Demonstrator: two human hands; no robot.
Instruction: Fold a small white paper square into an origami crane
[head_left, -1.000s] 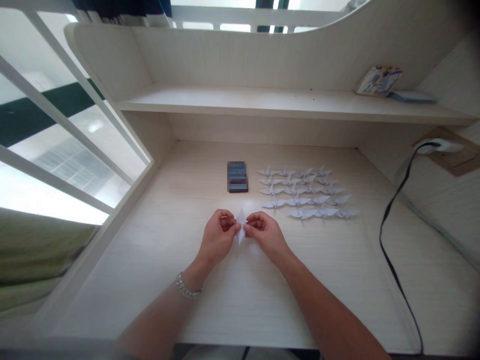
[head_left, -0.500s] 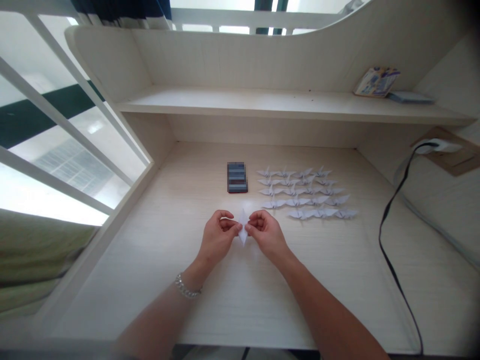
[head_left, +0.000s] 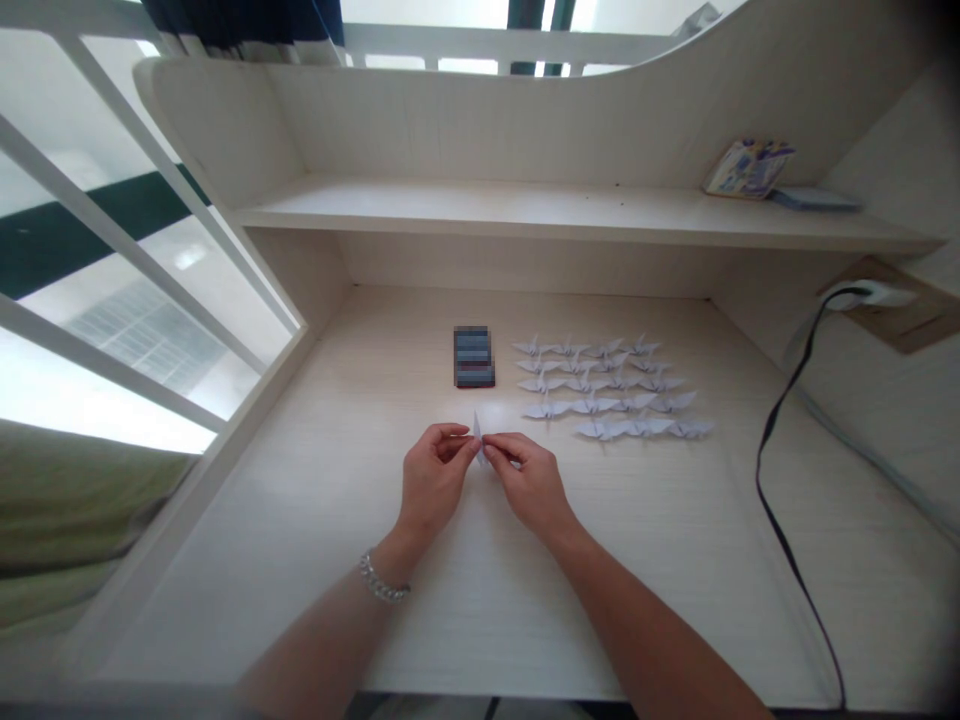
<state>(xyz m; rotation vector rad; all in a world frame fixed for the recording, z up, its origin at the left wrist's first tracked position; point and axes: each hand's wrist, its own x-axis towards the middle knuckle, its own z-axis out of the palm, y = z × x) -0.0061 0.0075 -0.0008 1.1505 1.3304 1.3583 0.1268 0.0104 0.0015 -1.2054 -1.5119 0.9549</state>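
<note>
Between my two hands is a small piece of folded white paper, its pointed tip sticking up above the fingers. My left hand pinches its left side between thumb and fingers. From the other side, my right hand pinches the same paper, and the fingertips of both hands nearly meet. The fingers cover much of the paper's lower part. To the right, several white paper cranes stand in rows on the desk. Beyond my hands lies a dark, phone-like rectangle with a blurred face.
The pale wooden desk has a raised shelf at its back, holding a small printed box and a flat grey item. A black cable runs down the right side from a wall socket. White rails border the left.
The folded paper has turned from a broad diamond facing me to a narrow, edge-on shape and shifted slightly left. My hands have drawn closer together around it.
</note>
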